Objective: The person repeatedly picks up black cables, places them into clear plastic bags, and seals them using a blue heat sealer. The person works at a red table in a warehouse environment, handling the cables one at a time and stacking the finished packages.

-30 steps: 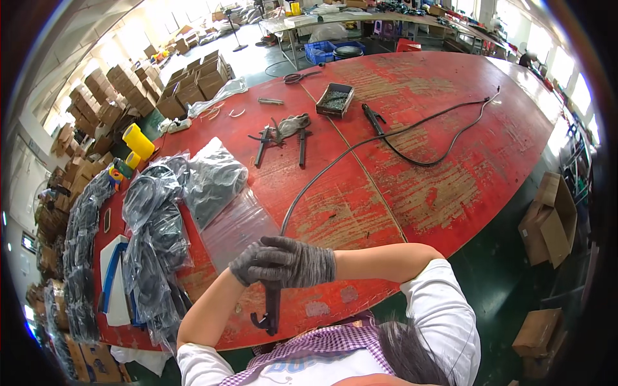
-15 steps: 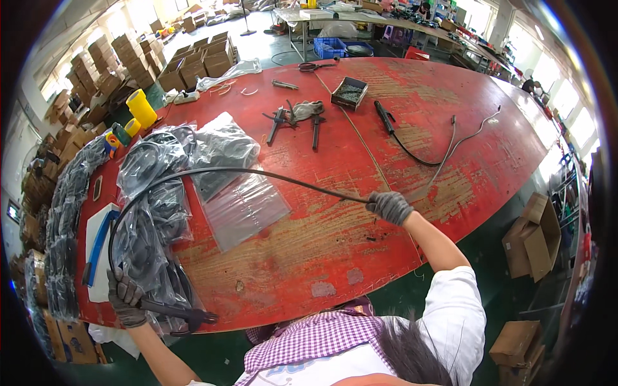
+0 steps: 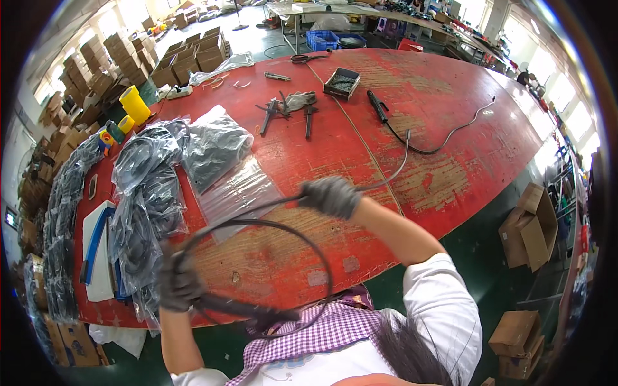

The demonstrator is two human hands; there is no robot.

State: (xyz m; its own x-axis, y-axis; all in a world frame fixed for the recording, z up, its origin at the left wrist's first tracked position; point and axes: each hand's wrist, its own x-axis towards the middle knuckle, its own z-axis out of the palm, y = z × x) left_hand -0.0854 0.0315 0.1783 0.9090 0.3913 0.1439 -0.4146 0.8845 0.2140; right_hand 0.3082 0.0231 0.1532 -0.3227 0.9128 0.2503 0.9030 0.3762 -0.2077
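Note:
My left hand [image 3: 179, 283], in a grey glove and blurred, is closed round a black cable [image 3: 325, 254] near the table's front left. A dark, clamp-like handle [image 3: 248, 310] sticks out to the right from that hand. Between my hands the cable bends into a large loop, partly hanging over the front edge. Above the middle of the table, my gloved right hand [image 3: 329, 196] grips the same cable. Its tail runs on to the right past that hand, toward a thin end piece on the red tabletop. What lies inside my fists is hidden.
Bagged coiled cables [image 3: 145, 193] cover the red table's left side, beside a flat clear bag [image 3: 238, 193]. Farther back lie clamp-like tools [image 3: 269, 117], an open box of small parts [image 3: 342, 84] and a black-handled cable [image 3: 377, 106]. Cardboard boxes [image 3: 531, 225] stand at the right.
My right hand has moved left and slightly away, drawing the cable's tail along. My left hand has shifted right with the clamp-like handle. The stretched cable has become a loop.

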